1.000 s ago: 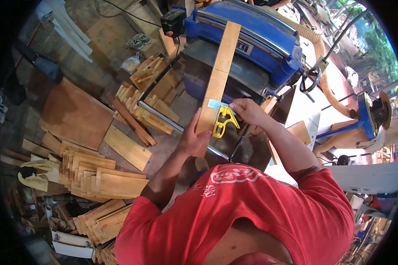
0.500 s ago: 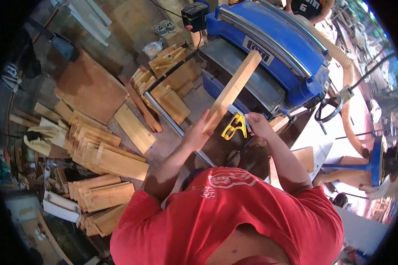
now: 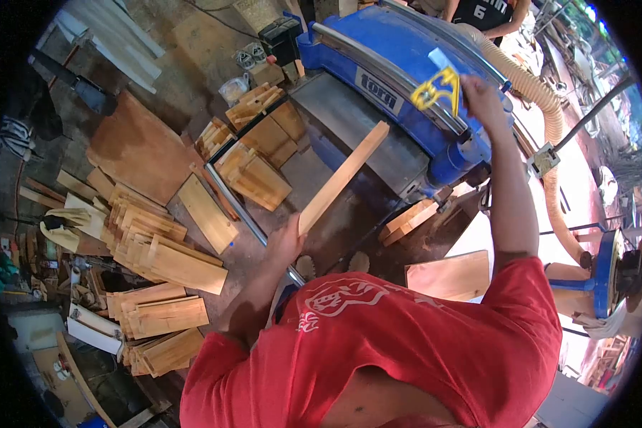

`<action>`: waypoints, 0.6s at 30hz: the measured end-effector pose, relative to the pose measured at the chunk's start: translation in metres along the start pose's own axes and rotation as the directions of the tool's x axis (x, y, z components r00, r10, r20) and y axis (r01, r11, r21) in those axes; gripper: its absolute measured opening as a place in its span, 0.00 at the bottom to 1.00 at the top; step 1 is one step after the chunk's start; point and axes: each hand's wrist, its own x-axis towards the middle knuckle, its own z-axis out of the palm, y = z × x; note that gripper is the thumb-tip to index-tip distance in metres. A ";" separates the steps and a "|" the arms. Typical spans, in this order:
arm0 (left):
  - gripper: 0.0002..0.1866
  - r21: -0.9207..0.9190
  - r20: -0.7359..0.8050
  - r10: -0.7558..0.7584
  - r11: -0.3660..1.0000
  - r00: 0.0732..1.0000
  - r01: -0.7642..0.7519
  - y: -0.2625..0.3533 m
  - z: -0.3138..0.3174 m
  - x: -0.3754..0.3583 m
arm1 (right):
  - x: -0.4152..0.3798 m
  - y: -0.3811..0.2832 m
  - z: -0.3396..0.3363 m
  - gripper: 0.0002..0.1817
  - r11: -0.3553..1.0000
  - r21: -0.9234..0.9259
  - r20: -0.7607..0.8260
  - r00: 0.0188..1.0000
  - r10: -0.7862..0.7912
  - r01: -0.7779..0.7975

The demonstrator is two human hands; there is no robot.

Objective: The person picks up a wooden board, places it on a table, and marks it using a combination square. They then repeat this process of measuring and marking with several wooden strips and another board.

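My left hand [image 3: 284,242] grips the near end of a long wooden board [image 3: 346,175]. The board's far end reaches up over the metal bed [image 3: 396,157] of a blue thickness planer [image 3: 389,43]. Out to the right, my right hand [image 3: 483,103] is closed on a yellow combination square [image 3: 439,91]. Its pale blade points up and away, and the square overlaps the planer's blue cover and chrome roller in this view.
Stacks of cut boards [image 3: 185,260] lie on the floor at left, beside a large plywood sheet [image 3: 132,150]. More wood pieces [image 3: 253,175] sit left of the planer. A ribbed hose [image 3: 524,75] runs behind it. Another person [image 3: 488,18] stands beyond the machine.
My right hand has swung up and to the right with the combination square, from beside the board to over the planer. My left hand has lowered the board toward me and left.
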 end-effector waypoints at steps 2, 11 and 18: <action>0.29 -0.005 -0.058 0.044 0.999 0.997 -0.044 -0.001 0.004 -0.008 | 0.065 0.027 -0.010 0.24 0.994 -0.094 0.007 0.998 0.064 -0.064; 0.28 0.013 0.002 -0.150 0.989 0.989 0.150 0.016 -0.007 -0.030 | 0.216 0.221 0.018 0.22 0.765 -0.644 0.159 0.979 0.128 0.004; 0.28 -0.070 0.059 -0.139 0.987 0.989 0.143 0.000 0.002 -0.007 | 0.069 0.115 -0.052 0.25 0.964 -0.213 -0.113 0.976 -0.188 0.161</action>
